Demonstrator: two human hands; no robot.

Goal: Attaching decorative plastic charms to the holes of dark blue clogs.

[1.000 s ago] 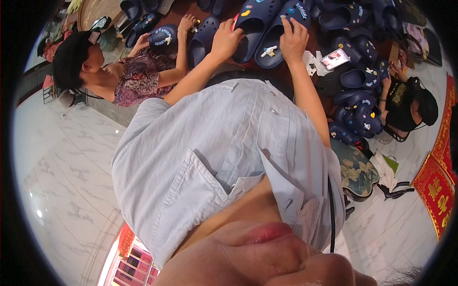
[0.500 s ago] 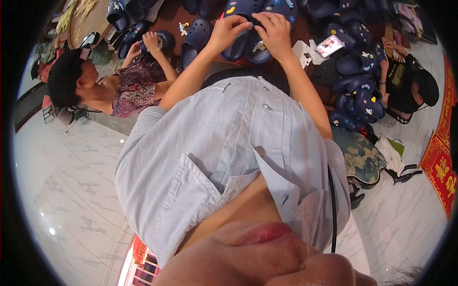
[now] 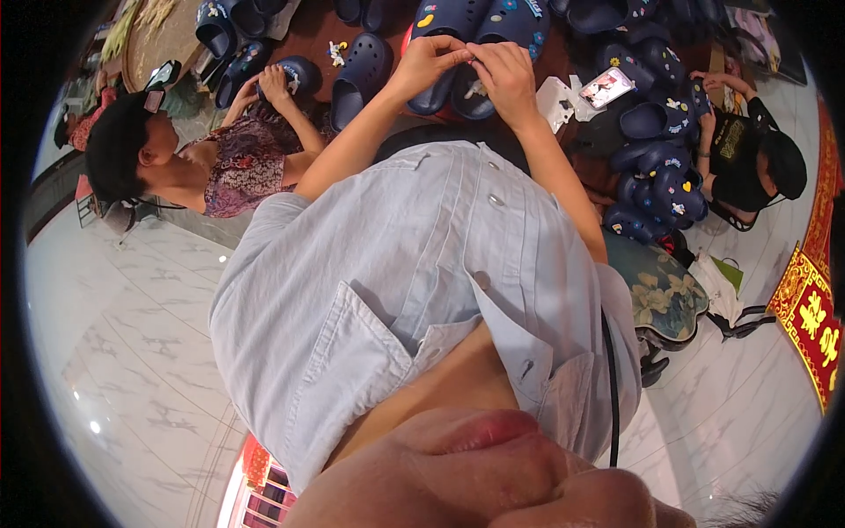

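Note:
Above a pair of navy clogs, my left hand (image 3: 426,69) and my right hand (image 3: 508,79) meet at the fingertips. Both are closed in a pinch, and anything between them is too small or hidden to make out. The left clog (image 3: 447,19) and the right clog (image 3: 521,25) stand side by side with small coloured charms on their uppers; my fingers partly cover them. A single navy clog (image 3: 363,63) lies left of my left wrist. Beside it rests a small white and yellow charm (image 3: 337,54).
A phone (image 3: 607,88) lies beside white wrapping (image 3: 558,99), right of my right hand. Many navy clogs (image 3: 666,185) are heaped further right. One co-worker (image 3: 251,163) handles a clog (image 3: 299,75) at left; another person (image 3: 748,158) sits at right. A flowered stool (image 3: 656,286) stands behind.
My fingertips have come together, with the left fingers now straighter and touching the right hand. The co-worker at left has shifted their hands slightly on the clog.

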